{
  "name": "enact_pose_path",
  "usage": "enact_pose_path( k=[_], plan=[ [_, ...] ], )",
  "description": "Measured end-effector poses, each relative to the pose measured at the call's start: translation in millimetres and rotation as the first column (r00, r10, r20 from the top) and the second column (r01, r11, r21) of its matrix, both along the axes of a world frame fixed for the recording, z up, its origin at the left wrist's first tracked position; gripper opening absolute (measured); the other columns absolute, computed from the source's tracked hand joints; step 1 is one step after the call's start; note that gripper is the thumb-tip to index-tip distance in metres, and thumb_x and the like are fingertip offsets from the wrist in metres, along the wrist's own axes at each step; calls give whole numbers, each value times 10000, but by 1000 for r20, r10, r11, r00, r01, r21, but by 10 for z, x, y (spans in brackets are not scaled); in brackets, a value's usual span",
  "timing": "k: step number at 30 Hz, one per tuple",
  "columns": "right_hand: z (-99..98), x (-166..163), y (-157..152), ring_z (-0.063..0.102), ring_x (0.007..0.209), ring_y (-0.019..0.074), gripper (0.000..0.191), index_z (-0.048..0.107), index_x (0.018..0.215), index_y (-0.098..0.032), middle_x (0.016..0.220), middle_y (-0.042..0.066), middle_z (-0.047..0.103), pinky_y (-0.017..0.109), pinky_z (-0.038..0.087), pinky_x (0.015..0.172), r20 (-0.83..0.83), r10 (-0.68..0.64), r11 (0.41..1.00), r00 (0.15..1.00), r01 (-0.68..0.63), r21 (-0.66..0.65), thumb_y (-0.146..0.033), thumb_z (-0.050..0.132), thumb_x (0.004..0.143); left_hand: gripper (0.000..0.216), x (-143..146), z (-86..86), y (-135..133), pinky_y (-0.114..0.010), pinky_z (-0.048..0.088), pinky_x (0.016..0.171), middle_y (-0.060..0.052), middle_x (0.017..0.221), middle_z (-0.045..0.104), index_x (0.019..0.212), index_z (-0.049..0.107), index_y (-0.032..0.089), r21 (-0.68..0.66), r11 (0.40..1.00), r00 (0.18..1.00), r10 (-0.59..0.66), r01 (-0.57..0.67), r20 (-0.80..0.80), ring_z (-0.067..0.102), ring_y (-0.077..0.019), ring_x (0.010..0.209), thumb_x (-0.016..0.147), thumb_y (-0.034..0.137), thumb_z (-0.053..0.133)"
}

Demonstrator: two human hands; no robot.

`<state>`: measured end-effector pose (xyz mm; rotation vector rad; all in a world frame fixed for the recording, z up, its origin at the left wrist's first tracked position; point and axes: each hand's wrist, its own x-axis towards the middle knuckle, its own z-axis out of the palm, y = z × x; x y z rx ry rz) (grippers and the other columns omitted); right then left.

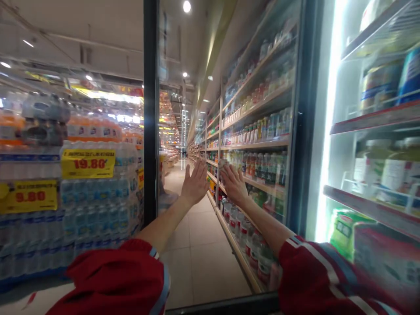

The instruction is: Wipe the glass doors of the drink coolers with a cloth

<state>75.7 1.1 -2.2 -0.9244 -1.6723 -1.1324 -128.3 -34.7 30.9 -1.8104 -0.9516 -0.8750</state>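
Note:
My left hand [195, 183] lies flat against the glass door pane [203, 245], fingers stretched out and holding nothing. To its right, my right hand [234, 184] is pressed to the same pane with its fingers bent over a small whitish cloth [224, 164]. Most of the cloth is hidden behind the fingers, and it looks slightly blurred. The door stands swung out, with a dark frame [151, 109] along its left side. Through or in the glass appear an aisle and shelves of bottles; I cannot tell how much of this is reflection.
On the right is a lit fridge with shelves [357, 122] of bottles, cans and a green pack [343, 232]. Stacked packs of water bottles [95, 192] stand at the left, bearing yellow price signs [88, 163]. The door's dark bottom edge [223, 304] runs below my arms.

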Motion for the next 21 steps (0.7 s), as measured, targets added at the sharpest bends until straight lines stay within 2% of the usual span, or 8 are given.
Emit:
enact_pose_path(
  k=[3,5,7,12,14,17,21],
  plan=[
    [25,50,-8,272,1375,220,415,503,1299,-211,1435,92,418,476,173,1121,-97,-41,999,994,44,30,-241,412,895,568,53,-37,11,-541,130,1133,-156,1487,289,1393,345,89,-13,1000,1000,-3,3,-13,209,-265,1405,879,318,422],
    [65,102,-12,254,1382,236,426,487,1313,-193,1447,108,396,491,184,1110,-218,-76,995,973,86,40,-263,402,901,574,74,-58,19,-551,122,1132,-152,1491,284,1400,334,94,-21,1000,1000,-7,7,-19,202,-268,1407,881,323,421],
    [52,120,-20,240,1387,245,438,476,1323,-183,1453,116,382,491,197,1103,-257,-88,994,962,102,39,-266,401,900,582,98,-86,24,-557,124,1129,-149,1497,269,1404,324,92,-33,999,1000,-11,10,-27,199,-271,1408,880,326,421],
    [-188,57,-40,265,1381,212,403,517,1286,-206,1417,94,442,451,164,1130,21,-26,999,999,26,26,-270,432,897,574,218,-186,14,-547,136,1133,-146,1498,270,1396,335,74,-38,998,995,-44,41,-85,196,-270,1408,890,336,406],
    [-248,98,-31,265,1381,208,393,525,1276,-206,1411,97,450,457,158,1132,23,-16,999,1000,15,39,-265,429,899,575,272,-230,12,-543,133,1137,-154,1491,285,1394,339,70,-33,998,993,-60,57,-106,190,-269,1410,890,338,408],
    [-260,270,2,255,1384,222,417,496,1304,-185,1424,117,426,479,194,1115,-144,-49,997,988,57,57,-260,398,906,578,333,-291,21,-544,126,1140,-152,1494,281,1395,336,72,-37,997,990,-77,73,-120,188,-269,1410,887,336,412],
    [-301,469,32,249,1384,245,466,431,1358,-172,1447,144,379,502,250,1082,-397,-100,991,912,127,42,-249,356,905,592,385,-364,34,-546,113,1143,-147,1497,276,1396,328,70,-54,995,989,-85,79,-125,176,-267,1413,878,338,425]
  ],
)
